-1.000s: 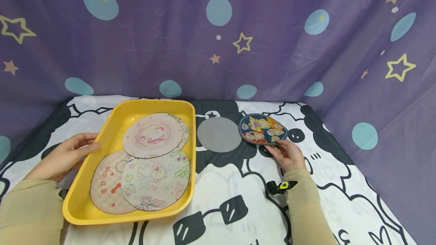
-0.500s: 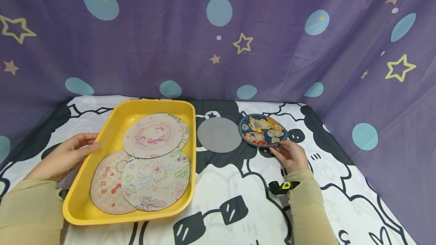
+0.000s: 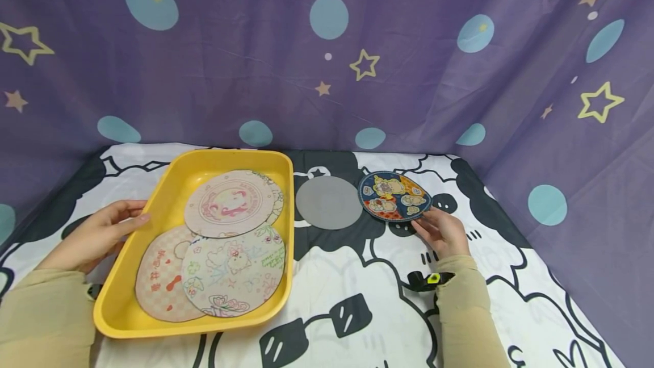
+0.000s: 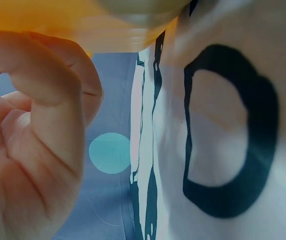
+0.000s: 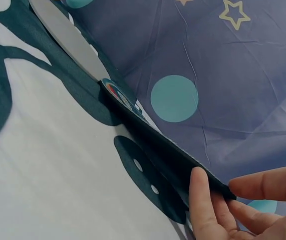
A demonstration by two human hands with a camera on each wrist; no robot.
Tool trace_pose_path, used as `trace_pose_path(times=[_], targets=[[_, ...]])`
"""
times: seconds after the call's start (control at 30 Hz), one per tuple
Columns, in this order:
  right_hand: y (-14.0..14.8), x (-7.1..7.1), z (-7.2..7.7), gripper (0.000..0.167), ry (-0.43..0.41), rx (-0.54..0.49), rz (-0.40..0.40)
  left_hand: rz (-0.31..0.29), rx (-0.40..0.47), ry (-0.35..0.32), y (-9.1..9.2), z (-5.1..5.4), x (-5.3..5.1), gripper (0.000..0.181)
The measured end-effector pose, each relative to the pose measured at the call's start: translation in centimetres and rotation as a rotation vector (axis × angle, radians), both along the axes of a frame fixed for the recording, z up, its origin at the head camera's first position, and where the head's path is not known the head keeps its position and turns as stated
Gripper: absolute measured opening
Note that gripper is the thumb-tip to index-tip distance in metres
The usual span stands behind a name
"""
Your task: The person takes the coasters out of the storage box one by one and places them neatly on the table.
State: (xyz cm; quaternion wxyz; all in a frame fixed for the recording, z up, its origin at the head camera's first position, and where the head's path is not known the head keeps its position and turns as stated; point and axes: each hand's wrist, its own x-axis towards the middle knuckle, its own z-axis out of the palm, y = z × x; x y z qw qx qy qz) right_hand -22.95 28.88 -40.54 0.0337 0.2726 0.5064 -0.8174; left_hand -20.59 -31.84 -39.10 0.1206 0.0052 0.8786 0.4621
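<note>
My left hand (image 3: 104,233) grips the left rim of a yellow tray (image 3: 118,305), thumb over the top edge and fingers on the outer side. In the left wrist view those curled fingers (image 4: 57,95) lie against the tray's underside. At the right, my right hand (image 3: 443,231) pinches the near right edge of a dark blue round mat (image 3: 393,195) printed with cartoon bears. The right wrist view shows this mat tilted, its held edge lifted off the cloth and its dark underside (image 5: 158,150) visible. A plain grey disc (image 3: 328,203) lies between tray and mat.
Several round printed mats overlap inside the tray, among them a pink one (image 3: 230,203) and a floral one (image 3: 235,271). A black-and-white patterned cloth (image 3: 327,294) covers the table. A purple curtain (image 3: 286,95) hangs behind and along the right side.
My right hand has shifted slightly to the right along the edge of the blue mat, which stays almost in place. The left hand and the tray have not moved.
</note>
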Motion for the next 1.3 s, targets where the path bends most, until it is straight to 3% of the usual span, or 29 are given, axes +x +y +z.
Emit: trace_pose_path(times=[0.93, 1.3], targets=[[1.5, 0.4, 0.6, 0.017, -0.019, -0.077, -0.117, -0.001, -0.010, -0.011, 0.0, 0.2, 0.0, 0.077], [0.8, 0.5, 1.2, 0.017, 0.030, -0.105, -0.071, 0.010, -0.017, -0.016, 0.1, 0.2, 0.1, 0.077]])
